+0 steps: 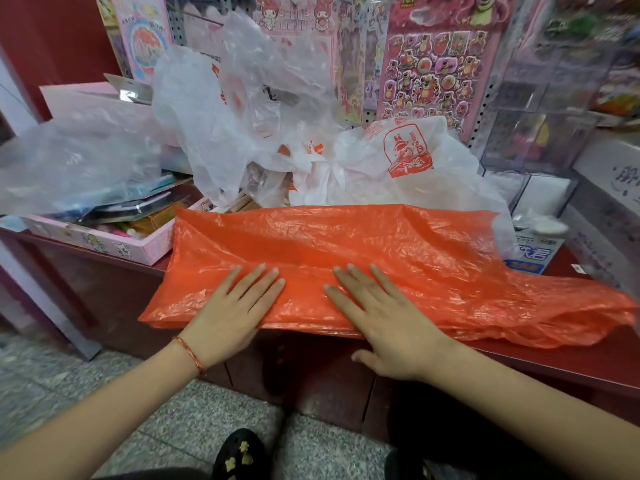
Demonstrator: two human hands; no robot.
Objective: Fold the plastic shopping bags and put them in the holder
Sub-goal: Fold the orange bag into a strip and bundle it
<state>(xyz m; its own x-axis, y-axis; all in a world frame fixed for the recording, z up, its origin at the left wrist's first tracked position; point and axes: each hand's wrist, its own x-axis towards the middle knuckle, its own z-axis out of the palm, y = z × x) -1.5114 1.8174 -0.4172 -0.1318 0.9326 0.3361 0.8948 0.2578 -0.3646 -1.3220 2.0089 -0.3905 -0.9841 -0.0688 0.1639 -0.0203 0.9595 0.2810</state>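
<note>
Head view: I see left hand (228,313) and right hand (384,323) flat, gripping nothing, pressing orange bag (381,244) lying left-to-right mid-frame.

orange bag (346,251): crinkled, spread flat at counter (588,358) edge | white bags (221,109): crumpled heap behind

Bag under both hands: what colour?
Orange, translucent and crinkled. The plastic bag shows best in the head view, pressed flat by the left hand and right hand.
</note>
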